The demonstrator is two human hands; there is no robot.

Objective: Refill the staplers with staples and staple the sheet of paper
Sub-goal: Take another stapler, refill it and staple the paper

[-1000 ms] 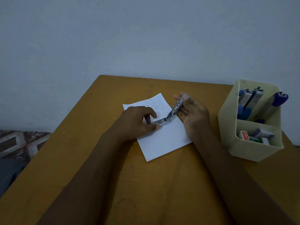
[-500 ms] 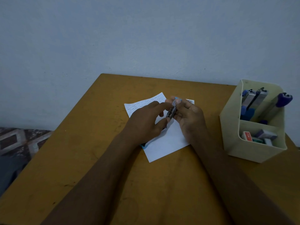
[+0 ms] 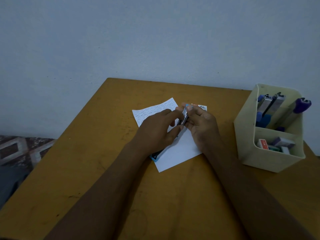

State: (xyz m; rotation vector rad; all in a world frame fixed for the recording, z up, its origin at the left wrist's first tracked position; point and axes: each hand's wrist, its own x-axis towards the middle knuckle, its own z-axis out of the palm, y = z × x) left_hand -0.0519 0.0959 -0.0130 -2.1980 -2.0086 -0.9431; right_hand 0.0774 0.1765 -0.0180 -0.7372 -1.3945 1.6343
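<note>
Over the middle of the white sheet of paper (image 3: pixel 180 151), which lay flat on the mustard-yellow wooden tabletop (image 3: pixel 86 170), both hands were bunched around a small silver metal stapler (image 3: pixel 185 116) with a light blue tip, tilted up off the page. The left hand (image 3: pixel 159 132) pinched its lower end between thumb and forefinger, and the right hand (image 3: pixel 202 125) had its fingers curled round the upper part. At the paper's left edge, half under the left wrist, sat a light blue and black plastic piece (image 3: pixel 155 156), couldn't tell what exactly. Just past the paper's far right corner was a small orange-and-white printed box (image 3: pixel 201 106). Well off to the paper's right stood a cream plastic desk organizer (image 3: pixel 270 158), with more staplers (image 3: pixel 270 105) upright in its back compartment and little boxes (image 3: pixel 277 144) in the front one.
</note>
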